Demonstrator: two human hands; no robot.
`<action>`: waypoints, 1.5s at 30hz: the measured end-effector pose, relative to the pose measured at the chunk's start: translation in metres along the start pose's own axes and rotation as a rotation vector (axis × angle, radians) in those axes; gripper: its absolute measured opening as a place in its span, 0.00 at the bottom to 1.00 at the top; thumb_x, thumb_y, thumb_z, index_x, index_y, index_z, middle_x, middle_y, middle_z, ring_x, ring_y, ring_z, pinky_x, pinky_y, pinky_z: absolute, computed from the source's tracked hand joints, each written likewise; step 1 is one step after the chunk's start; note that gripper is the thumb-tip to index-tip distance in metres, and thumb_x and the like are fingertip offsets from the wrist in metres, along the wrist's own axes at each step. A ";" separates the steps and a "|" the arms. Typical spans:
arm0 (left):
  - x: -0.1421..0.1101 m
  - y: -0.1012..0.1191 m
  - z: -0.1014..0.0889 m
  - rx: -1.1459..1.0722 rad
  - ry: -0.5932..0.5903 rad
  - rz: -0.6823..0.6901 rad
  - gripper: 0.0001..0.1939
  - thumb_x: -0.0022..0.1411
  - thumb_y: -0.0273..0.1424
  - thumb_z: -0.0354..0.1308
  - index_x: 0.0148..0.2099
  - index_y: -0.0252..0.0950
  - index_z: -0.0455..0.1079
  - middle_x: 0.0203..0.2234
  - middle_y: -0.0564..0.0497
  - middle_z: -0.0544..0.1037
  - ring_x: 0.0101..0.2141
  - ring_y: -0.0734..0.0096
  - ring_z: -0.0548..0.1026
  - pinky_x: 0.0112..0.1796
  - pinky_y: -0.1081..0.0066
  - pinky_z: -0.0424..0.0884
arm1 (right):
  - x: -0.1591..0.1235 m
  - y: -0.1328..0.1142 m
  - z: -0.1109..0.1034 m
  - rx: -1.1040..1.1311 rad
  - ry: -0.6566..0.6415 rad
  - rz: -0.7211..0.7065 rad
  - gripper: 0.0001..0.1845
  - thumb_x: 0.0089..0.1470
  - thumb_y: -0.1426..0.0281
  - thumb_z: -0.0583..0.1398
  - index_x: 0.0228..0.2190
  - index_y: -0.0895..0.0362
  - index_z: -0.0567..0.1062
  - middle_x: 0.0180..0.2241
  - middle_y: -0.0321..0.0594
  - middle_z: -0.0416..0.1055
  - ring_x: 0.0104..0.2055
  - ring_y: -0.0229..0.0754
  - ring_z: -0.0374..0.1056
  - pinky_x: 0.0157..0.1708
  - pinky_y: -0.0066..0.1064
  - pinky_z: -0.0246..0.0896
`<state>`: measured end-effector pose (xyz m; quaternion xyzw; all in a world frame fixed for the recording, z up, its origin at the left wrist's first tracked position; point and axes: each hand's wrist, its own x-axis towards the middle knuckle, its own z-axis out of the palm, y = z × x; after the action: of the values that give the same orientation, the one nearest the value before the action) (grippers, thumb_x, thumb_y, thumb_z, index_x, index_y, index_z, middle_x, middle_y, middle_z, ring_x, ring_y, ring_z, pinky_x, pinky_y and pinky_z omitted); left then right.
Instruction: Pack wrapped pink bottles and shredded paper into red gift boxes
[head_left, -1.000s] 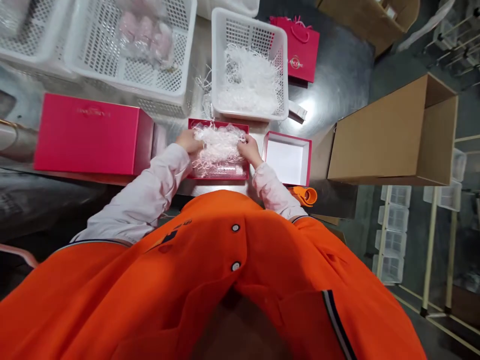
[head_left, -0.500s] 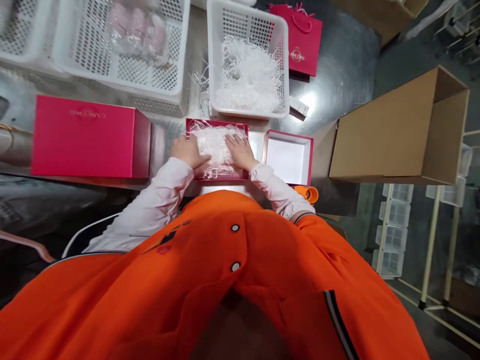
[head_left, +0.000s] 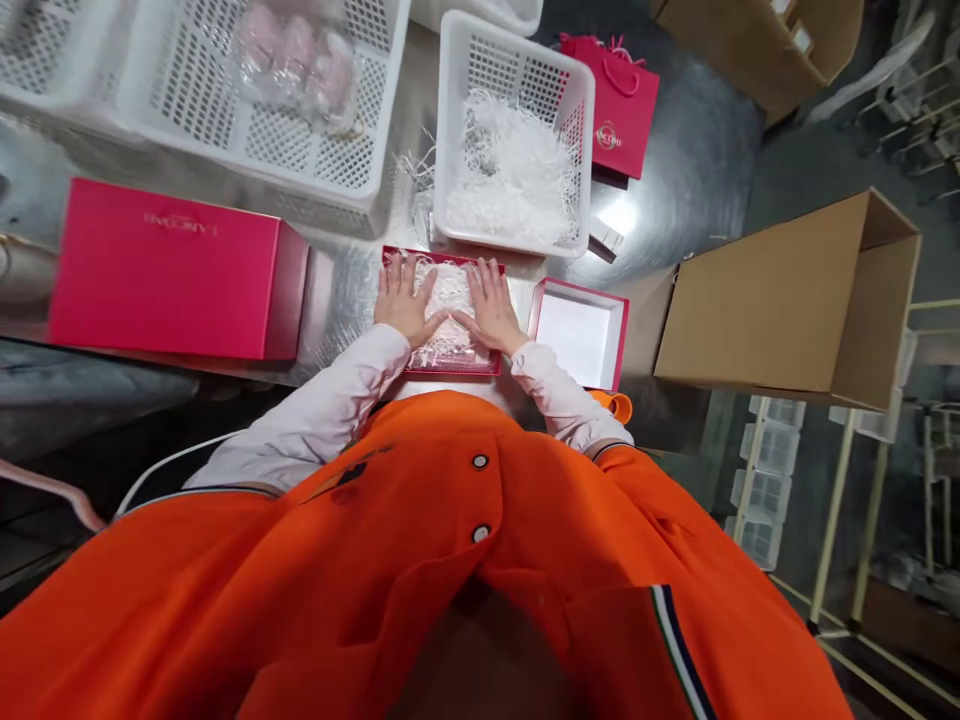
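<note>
A small red box lies on the metal table just in front of me, filled with white shredded paper. My left hand lies flat on the left half of the filling, fingers stretched out. My right hand lies flat on the right half, fingers spread. Both palms press down on the shreds. Beside the box to the right sits its open lid, white inside with a red rim.
A white basket of shredded paper stands just behind the box. A larger white basket with wrapped pink items is at the back left. A big pink box lies left, a red gift bag behind, an open cardboard carton right.
My hands gathered the shreds at the box's sides, then moved onto the top and flattened. The filling now sits lower in the box.
</note>
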<state>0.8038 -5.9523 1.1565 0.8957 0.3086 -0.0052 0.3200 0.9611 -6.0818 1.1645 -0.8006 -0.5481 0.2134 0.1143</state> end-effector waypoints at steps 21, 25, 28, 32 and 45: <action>0.010 -0.002 -0.014 -0.165 0.113 -0.131 0.33 0.70 0.33 0.48 0.74 0.31 0.68 0.75 0.43 0.61 0.76 0.56 0.54 0.76 0.56 0.47 | 0.008 -0.044 0.040 -0.139 -0.167 -0.018 0.39 0.69 0.60 0.61 0.75 0.56 0.62 0.80 0.48 0.40 0.83 0.61 0.25 0.77 0.69 0.19; 0.049 -0.013 -0.055 -0.021 0.092 0.055 0.26 0.74 0.35 0.51 0.66 0.29 0.76 0.66 0.39 0.73 0.69 0.52 0.66 0.73 0.54 0.54 | 0.008 -0.042 0.037 -0.140 -0.144 -0.023 0.38 0.70 0.57 0.61 0.75 0.57 0.63 0.80 0.48 0.41 0.83 0.63 0.28 0.77 0.71 0.20; 0.091 -0.036 -0.069 -0.068 -0.066 -0.147 0.27 0.71 0.35 0.55 0.66 0.27 0.75 0.62 0.40 0.78 0.65 0.51 0.71 0.70 0.56 0.60 | 0.008 -0.044 0.034 -0.139 -0.157 -0.014 0.39 0.70 0.56 0.62 0.75 0.57 0.62 0.80 0.49 0.42 0.83 0.64 0.29 0.77 0.71 0.21; 0.087 -0.058 -0.061 -0.209 -0.087 -0.394 0.28 0.70 0.35 0.56 0.67 0.28 0.75 0.59 0.44 0.81 0.61 0.55 0.75 0.66 0.62 0.67 | 0.009 -0.045 0.034 -0.143 -0.169 0.001 0.40 0.70 0.56 0.61 0.75 0.56 0.61 0.80 0.49 0.42 0.83 0.63 0.30 0.77 0.70 0.22; -0.037 0.017 0.039 -0.103 0.093 -0.438 0.46 0.68 0.38 0.55 0.76 0.07 0.53 0.75 0.18 0.50 0.76 0.30 0.48 0.76 0.42 0.43 | 0.003 -0.046 0.039 -0.106 -0.145 0.020 0.35 0.70 0.67 0.55 0.74 0.55 0.64 0.80 0.46 0.45 0.83 0.61 0.34 0.78 0.69 0.28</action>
<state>0.7910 -6.0054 1.1430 0.7893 0.5097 -0.0176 0.3418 0.9061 -6.0638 1.1483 -0.7933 -0.5575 0.2428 0.0296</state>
